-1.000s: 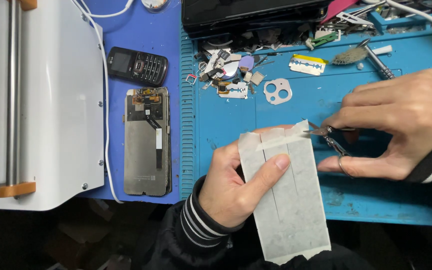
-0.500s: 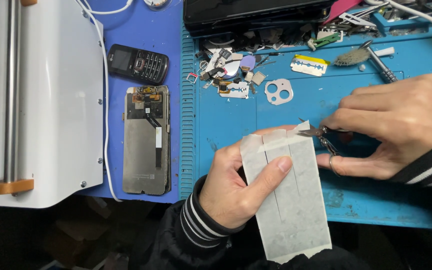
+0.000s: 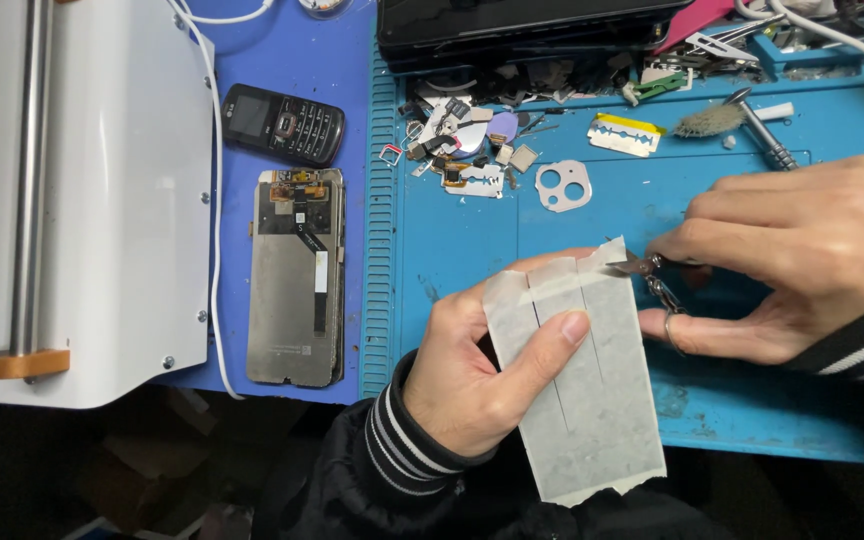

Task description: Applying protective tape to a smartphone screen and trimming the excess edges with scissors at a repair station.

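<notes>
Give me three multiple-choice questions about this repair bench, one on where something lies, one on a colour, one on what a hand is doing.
1. Where does the keypad phone lie?
A. Above the bare screen panel
B. On the white machine
C. Beside the razor blade

2. What colour is the mat under the hands?
A. Red
B. Blue
C. Grey

3. What is the left hand doing?
A. Resting flat on the mat
B. Gripping a brush
C. Holding the translucent sheet

Answers:
1 A, the phone sits just beyond the panel's top end.
2 B, the ribbed mat is blue.
3 C, its thumb presses on the sheet, while the right hand holds tweezers at the top corner.
</notes>
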